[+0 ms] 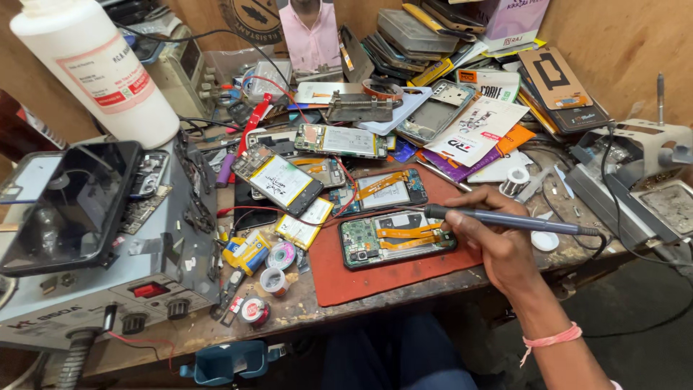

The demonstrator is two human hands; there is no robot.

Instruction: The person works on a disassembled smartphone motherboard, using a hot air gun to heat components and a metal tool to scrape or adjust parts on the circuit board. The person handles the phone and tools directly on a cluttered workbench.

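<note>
My right hand [498, 242] grips the soldering iron [505, 219], tip at the opened phone [397, 242]; I judge a steady, brief touch best.

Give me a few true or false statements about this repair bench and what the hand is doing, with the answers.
1. The right hand holds a pen-shaped soldering iron by its grip. True.
2. The iron's tip points at an opened phone lying on a red mat. True.
3. The left hand steadies the phone. False: no left hand is in view.
4. A large white bottle stands at the far left. True.
5. The phone under the iron has its back cover on. False: its board and orange flex cables are exposed.
</note>
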